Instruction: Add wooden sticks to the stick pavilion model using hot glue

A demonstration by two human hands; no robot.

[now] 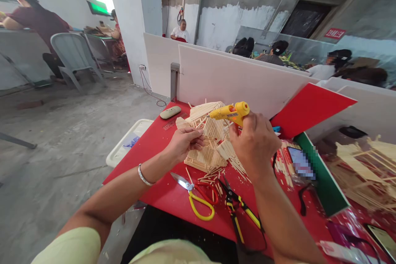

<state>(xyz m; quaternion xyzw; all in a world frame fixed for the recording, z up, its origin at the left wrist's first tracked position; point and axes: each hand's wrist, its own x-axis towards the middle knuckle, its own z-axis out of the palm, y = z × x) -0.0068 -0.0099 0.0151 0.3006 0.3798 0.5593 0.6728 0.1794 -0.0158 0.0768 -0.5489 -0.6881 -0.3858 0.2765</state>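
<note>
My right hand (256,142) is wrapped around a yellow hot glue gun (230,112), its nozzle pointing left above the stick work. The fingers of my left hand (187,142) are closed at the edge of a small panel of thin wooden sticks (213,128); the exact grip is partly hidden. Behind and below stands a model built of glued sticks (199,160). More loose sticks (233,156) lie by my right hand. Nearer to me are scissors (198,198) with red and yellow handles and black-and-yellow cutters (235,202).
The red table (148,187) carries an oval case (170,111) and a phone (301,163). White partition boards (232,78) rise behind it, with a red board (312,109) leaning at right. Another stick model (365,169) sits beyond a green panel (321,177). Several people work farther off.
</note>
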